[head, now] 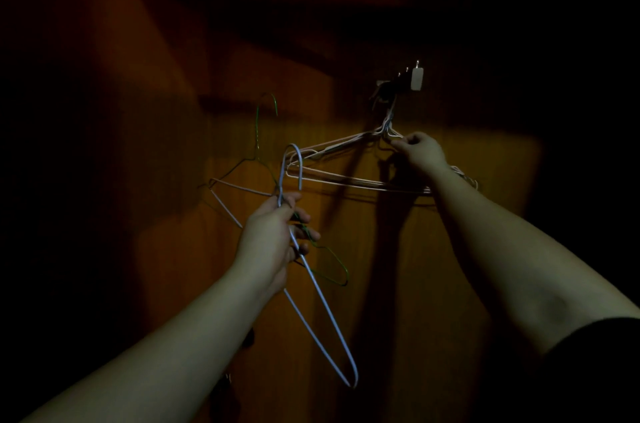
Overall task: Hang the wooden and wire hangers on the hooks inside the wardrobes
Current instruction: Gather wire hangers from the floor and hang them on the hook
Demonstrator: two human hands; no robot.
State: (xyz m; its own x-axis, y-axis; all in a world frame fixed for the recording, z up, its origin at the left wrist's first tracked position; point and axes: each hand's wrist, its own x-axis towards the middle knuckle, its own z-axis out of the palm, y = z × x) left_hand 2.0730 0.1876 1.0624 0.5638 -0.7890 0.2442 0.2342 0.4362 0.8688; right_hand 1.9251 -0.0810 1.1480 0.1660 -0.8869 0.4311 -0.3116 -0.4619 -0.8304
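Dim wardrobe interior; brown wooden back panel (433, 266) with faint vertical grain, lit only in a patch around the hands, edges of view black. A darker horizontal band crosses the panel above the hands; cannot tell what it is.

Small white wall hook (417, 77) fixed to the panel, above and just left of the right hand's fingertips. A bundle of pale pink wire hangers (346, 180) hangs from the hook area; their necks gather below it, and their triangular bodies spread down and leftward. Exact count of hangers not resolvable.

Right hand (420, 150): arm extended, fingers pinched closed on the pink bundle at the shoulder just below the necks. The bundle's lower bars pass behind the right wrist.

Left hand (273, 242): fingers curled shut around several loose wire hangers held together. A pale lilac wire hanger (320, 301) has its hook loop rising above the thumb and its long body running down past the palm toward the lower frame. A thin green wire hanger (265, 117) has its hook well above the left fingers; another green loop shows just right of the knuckles. A further pale wire runs leftward from the fingers.

Dark sleeve (595, 346) on the right upper arm, at the frame's corner.
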